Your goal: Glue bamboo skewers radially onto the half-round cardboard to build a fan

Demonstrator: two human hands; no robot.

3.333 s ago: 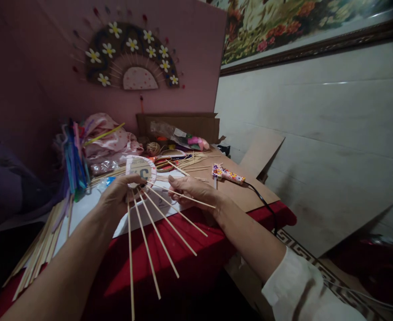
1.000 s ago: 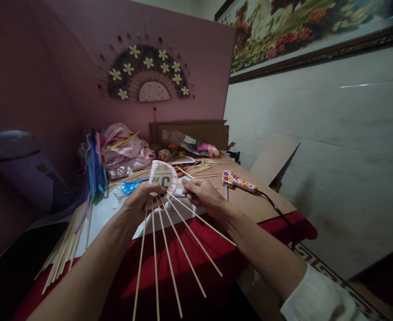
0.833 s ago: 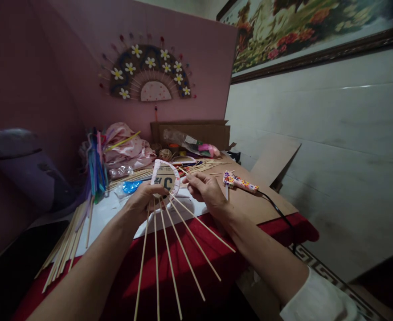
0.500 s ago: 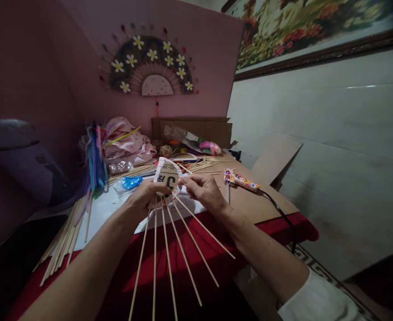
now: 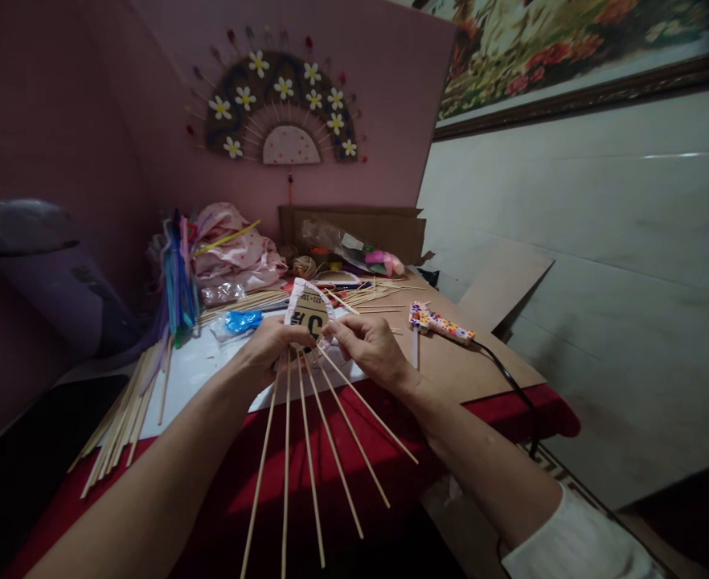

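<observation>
Two hands at work above the near edge of a table (image 5: 551, 410) covered in red cloth. The left hand (image 5: 275, 344) is clamped on the lower left part of a cardboard piece (image 5: 310, 310), thumb on top; the piece has a curved, pale-edged rim and printed characters. The right hand (image 5: 366, 344) pinches its right edge between thumb and fingers. Six thin sticks (image 5: 311, 460) spread fanwise from the lower side of the piece toward the viewer. Right: a flower-patterned glue gun (image 5: 442, 324) with a black cord (image 5: 511, 378), lying on a brown board (image 5: 481, 370). Left: loose sticks (image 5: 119, 414) beside white paper (image 5: 198, 378). Above: a flowered fan (image 5: 297, 80) on a pink panel (image 5: 384, 121).
</observation>
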